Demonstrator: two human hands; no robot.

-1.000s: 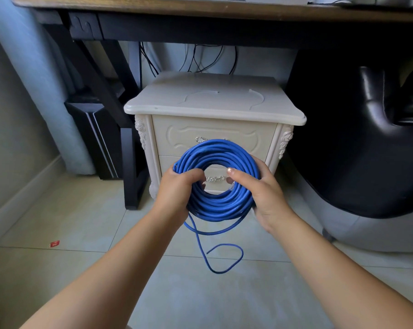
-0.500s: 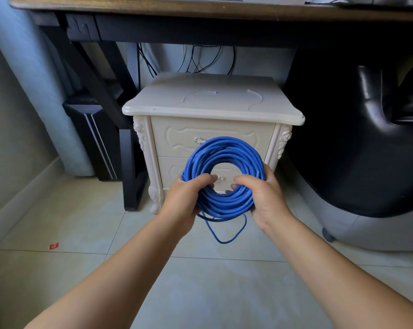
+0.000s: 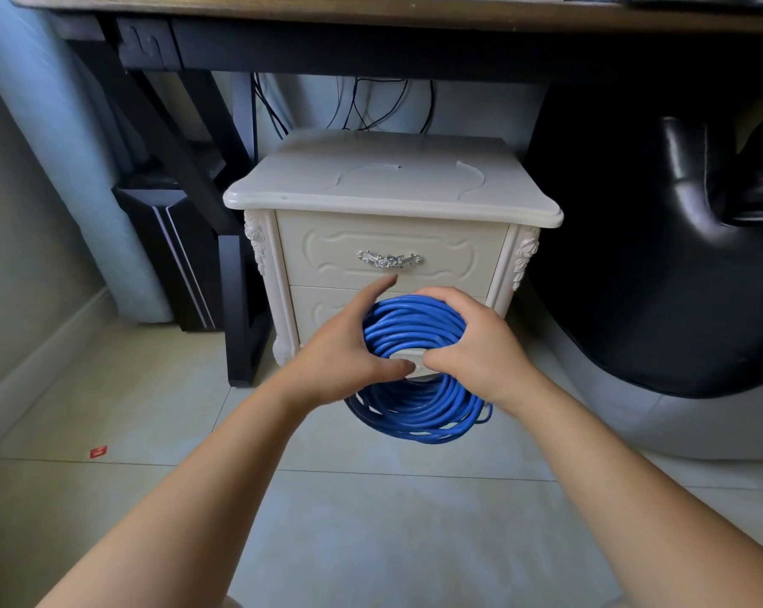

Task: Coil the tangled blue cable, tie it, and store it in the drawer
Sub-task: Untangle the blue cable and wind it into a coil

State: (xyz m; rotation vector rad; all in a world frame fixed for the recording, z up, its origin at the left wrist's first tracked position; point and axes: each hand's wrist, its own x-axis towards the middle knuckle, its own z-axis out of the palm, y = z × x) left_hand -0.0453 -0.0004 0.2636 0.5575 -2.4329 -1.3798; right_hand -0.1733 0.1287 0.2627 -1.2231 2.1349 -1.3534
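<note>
Before the nightstand (image 3: 393, 186): blue cable (image 3: 415, 326), many-looped round coil, tilted, gripped at upper sides by left hand (image 3: 349, 344) and right hand (image 3: 472, 344), thumbs nearly meeting.

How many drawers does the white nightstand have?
2. The upper drawer, with its silver handle, sits just under the top. The lower drawer is directly below, largely hidden by the left hand, right hand and blue cable coil.

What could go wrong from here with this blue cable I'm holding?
Lower loops of the blue cable splay loosely, so the coil may unravel before tying. Both drawers look shut and the left hand and right hand both hold the coil; freeing one for the handle could let it slump.
</note>
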